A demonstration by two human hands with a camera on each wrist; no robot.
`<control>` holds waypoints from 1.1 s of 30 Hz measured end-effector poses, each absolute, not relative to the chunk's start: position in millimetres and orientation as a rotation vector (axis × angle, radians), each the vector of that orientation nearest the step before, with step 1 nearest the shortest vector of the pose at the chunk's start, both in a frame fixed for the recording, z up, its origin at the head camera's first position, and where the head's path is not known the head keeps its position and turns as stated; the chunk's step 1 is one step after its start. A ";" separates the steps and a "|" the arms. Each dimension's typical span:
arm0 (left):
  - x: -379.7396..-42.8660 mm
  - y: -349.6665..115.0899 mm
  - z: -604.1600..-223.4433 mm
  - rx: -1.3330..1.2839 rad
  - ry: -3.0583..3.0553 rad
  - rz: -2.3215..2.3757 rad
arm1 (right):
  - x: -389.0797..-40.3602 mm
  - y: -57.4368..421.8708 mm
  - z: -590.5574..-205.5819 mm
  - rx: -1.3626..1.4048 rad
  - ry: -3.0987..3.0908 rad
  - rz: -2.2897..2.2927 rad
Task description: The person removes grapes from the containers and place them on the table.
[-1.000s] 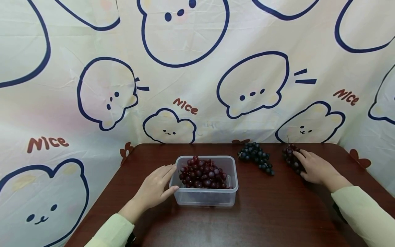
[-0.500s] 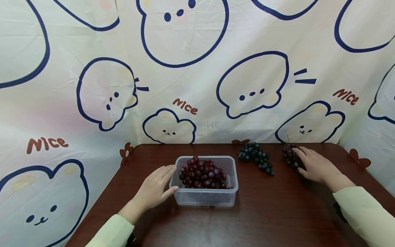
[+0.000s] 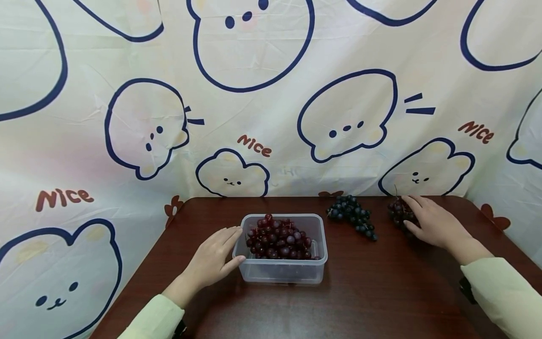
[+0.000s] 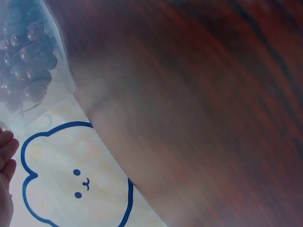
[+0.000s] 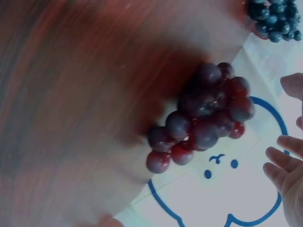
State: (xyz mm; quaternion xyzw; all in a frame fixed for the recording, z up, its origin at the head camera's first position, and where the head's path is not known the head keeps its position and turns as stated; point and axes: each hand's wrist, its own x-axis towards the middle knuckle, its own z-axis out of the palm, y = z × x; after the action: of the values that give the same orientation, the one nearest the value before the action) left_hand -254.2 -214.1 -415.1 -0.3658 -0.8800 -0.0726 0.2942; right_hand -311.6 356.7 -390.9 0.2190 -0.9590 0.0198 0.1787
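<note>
In the head view my left hand [image 3: 213, 256] rests its fairly straight fingers and thumb against the left rim of a clear plastic box [image 3: 281, 273]. Inside that box lies a bunch of red grapes [image 3: 277, 238]; the left wrist view catches these grapes [image 4: 26, 61] through the box wall. At the far right, my right hand [image 3: 438, 223] is over a second, smaller bunch of red grapes [image 3: 397, 213], partly covering it. From the right wrist, this bunch [image 5: 203, 113] sits on the table, and the right hand's spread fingers [image 5: 279, 161] appear apart from it, not curled round it.
A bunch of dark blue-black grapes [image 3: 351, 216] lies between the box and the right-hand bunch. All stand on a brown wooden table [image 3: 360, 292]. Behind its far edge hangs a white cloth [image 3: 283, 117] printed with cartoon bears.
My right hand has shifted slightly toward the table's far edge, with its thumb now further up beside the red grapes. The left hand, the box and the grapes have stayed in place.
</note>
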 end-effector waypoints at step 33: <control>-253.8 -214.0 -415.7 -0.970 -2.350 -0.207 | -301.1 258.0 -365.6 1.010 -2.270 0.212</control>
State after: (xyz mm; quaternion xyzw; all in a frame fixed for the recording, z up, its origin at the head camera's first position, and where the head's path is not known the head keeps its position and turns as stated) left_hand -253.8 -214.0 -415.7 -0.3637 -0.8815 -0.0776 0.2911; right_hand -301.1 258.0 -365.6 0.3839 -0.8629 0.0807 0.3185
